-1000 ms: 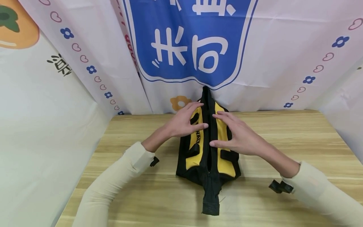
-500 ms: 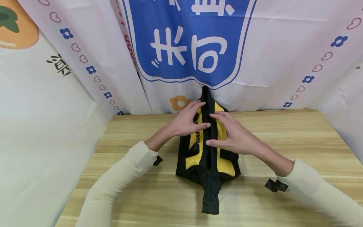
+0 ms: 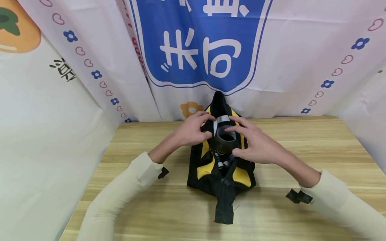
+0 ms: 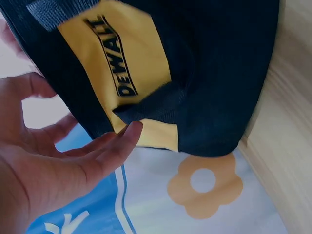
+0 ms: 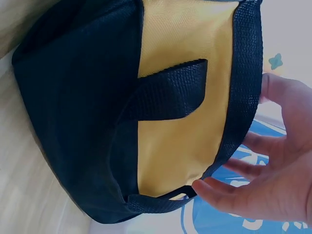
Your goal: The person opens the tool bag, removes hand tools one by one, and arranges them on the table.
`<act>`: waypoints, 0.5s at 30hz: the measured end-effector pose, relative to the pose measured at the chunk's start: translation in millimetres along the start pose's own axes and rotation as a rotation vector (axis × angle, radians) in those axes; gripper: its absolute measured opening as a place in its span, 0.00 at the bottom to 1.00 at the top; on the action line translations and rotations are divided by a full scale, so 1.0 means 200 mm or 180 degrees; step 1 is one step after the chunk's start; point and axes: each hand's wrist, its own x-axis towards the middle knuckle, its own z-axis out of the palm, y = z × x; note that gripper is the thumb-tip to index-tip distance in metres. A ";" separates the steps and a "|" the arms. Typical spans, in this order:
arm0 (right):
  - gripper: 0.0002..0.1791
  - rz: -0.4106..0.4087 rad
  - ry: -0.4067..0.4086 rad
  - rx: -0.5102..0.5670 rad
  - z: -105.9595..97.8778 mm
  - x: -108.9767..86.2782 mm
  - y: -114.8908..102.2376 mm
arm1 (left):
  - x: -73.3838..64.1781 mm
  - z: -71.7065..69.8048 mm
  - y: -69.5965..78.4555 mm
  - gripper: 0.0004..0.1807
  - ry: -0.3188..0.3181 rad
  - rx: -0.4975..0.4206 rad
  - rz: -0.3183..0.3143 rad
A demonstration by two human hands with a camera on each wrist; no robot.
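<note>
A black and yellow tool bag [image 3: 208, 170] stands on the table, its top parted. My left hand [image 3: 193, 130] holds one edge of the opening, and my right hand [image 3: 256, 144] holds the opposite edge. In the left wrist view, the thumb and some fingers pass behind the bag's rim [image 4: 73, 102], with one finger outside near a strap handle. Similarly, the right wrist view shows the thumb and fingers hooked at the black rim [image 5: 243, 83]. Inside the bag lie a dark round ring [image 3: 224, 144], a silvery band [image 3: 223, 118] and small dark cylinders [image 3: 218, 160] with pale ends.
A wood-grain table [image 3: 144, 204] lies under the bag. White printed cloth [image 3: 286, 73] with a blue panel hangs right behind the bag, and pale cloth walls [image 3: 54, 134] rise at the sides. A black zip tail [image 3: 224, 204] hangs off the bag's near end.
My hands have drawn the bag's top edges apart. The narrow dark slit is now a wide opening, and the ring and small cylinders inside show.
</note>
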 end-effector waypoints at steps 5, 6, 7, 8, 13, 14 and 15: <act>0.24 -0.0042 0.0077 -0.0253 0.01 -0.01 -0.02 | -0.05 0.04 0.08 0.31 0.0107 0.0139 -0.0165; 0.22 -0.0037 0.0098 -0.0313 0.02 -0.01 -0.03 | -0.06 0.05 0.10 0.33 0.0113 0.0188 -0.0210; 0.21 -0.0025 0.0127 -0.0368 0.02 -0.01 -0.05 | -0.07 0.06 0.12 0.35 0.0104 0.0224 -0.0258; 0.20 -0.0012 0.0164 -0.0426 0.02 -0.01 -0.05 | -0.08 0.06 0.13 0.37 0.0092 0.0245 -0.0290; 0.20 0.0147 0.0322 -0.0588 0.02 -0.03 -0.08 | -0.14 0.06 0.16 0.38 -0.0035 0.0227 -0.0262; 0.20 0.0179 0.0346 -0.0600 0.02 -0.03 -0.09 | -0.15 0.05 0.16 0.38 -0.0054 0.0204 -0.0242; 0.21 0.0210 0.0363 -0.0603 0.01 -0.03 -0.09 | -0.16 0.05 0.15 0.37 -0.0073 0.0173 -0.0220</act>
